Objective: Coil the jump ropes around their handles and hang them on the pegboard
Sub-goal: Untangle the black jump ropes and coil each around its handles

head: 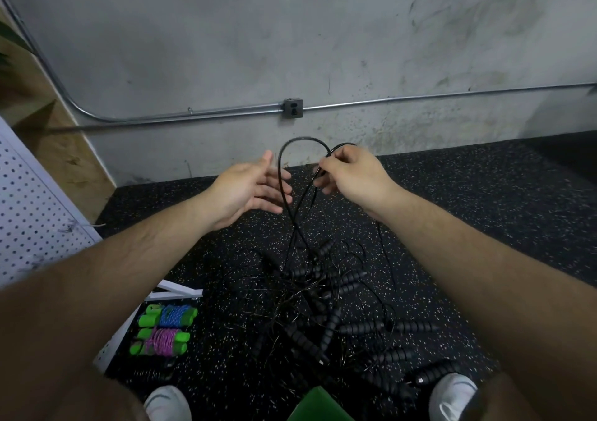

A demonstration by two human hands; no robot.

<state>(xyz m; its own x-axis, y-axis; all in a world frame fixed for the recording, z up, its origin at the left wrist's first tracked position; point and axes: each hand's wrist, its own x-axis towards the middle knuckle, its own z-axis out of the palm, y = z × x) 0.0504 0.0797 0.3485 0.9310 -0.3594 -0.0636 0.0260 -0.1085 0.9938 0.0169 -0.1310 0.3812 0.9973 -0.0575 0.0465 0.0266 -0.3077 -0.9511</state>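
Untangling step, by the look of it: one black rope [282, 181] lifted out of the tangled pile [323, 294] lying well below both hands, not yet coiled. Next, probably: finding its handles, buried somewhere in that heap, and drawing them clear without dragging the rest along. Right hand [347, 175] curled, pinching the rope's raised loop. Left hand [252, 189] spread and relaxed just beside the strand; contact impossible to tell. Pegboard [29, 201] well off beyond the left hand; two green-handled ropes [161, 343] already wound, beneath the left forearm.
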